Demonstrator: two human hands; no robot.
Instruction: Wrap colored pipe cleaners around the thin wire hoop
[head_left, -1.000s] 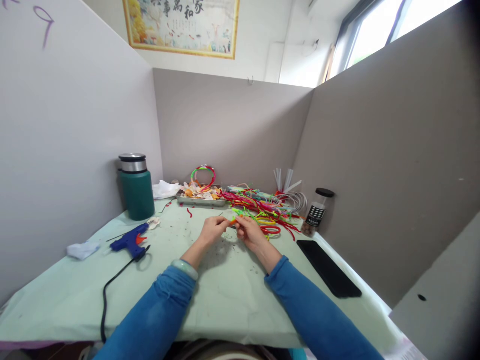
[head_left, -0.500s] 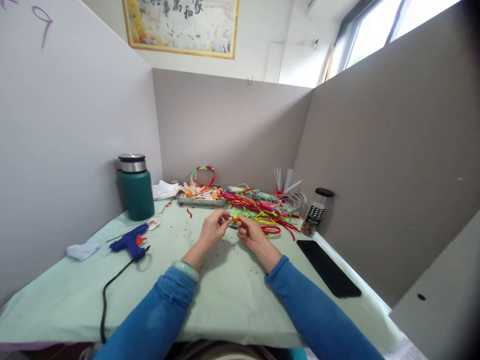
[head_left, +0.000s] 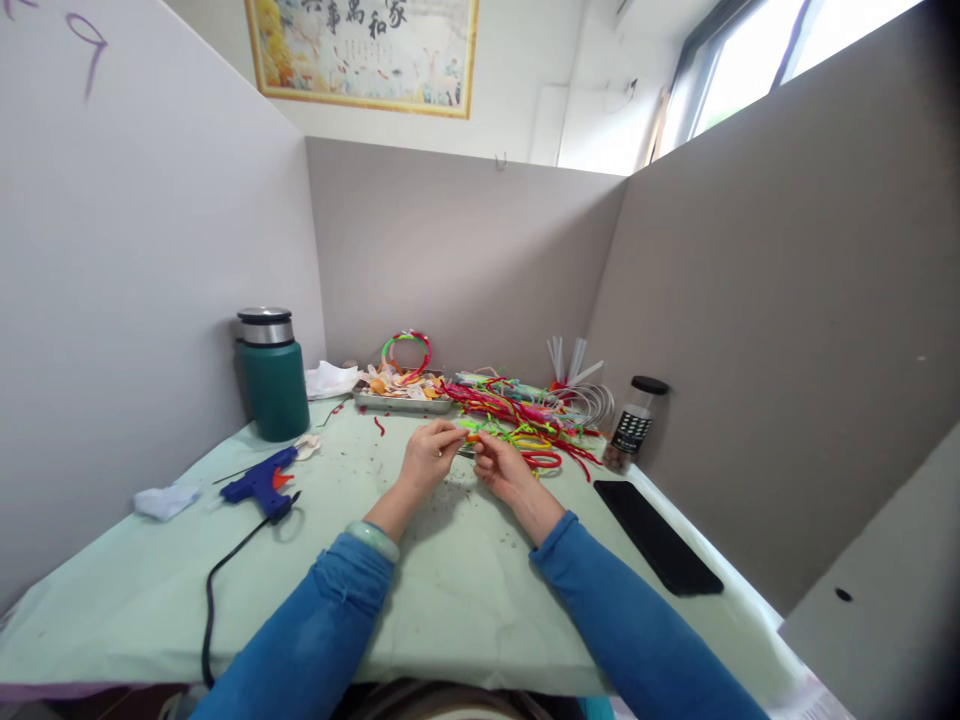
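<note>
Between my fingertips, over the middle of the table, is a small orange piece (head_left: 472, 437), apparently a bit of fuzzy pipe cleaner. My right hand (head_left: 506, 468) pinches it from the right with thumb and forefinger. Thumb and forefinger of my left hand (head_left: 431, 458) close on its left end; the exact contact is too small to make out. Just behind the hands lies a heap of coloured pipe cleaners (head_left: 495, 402), red, green, yellow and pink. Red-handled scissors (head_left: 541, 460) rest beside my right hand, their blades partly hidden.
At left are a blue glue gun (head_left: 259, 485) with a cord, a green bottle (head_left: 274, 385) and a white cloth (head_left: 166, 502). A metal tray (head_left: 401, 403) of small pieces stands at the back. On the right are a jar (head_left: 634, 425) and a black slab (head_left: 656, 537). Grey partitions enclose the table.
My left thumb and forefinger have moved slightly right and stretched out toward the orange piece. My right hand has stayed nearly still.
</note>
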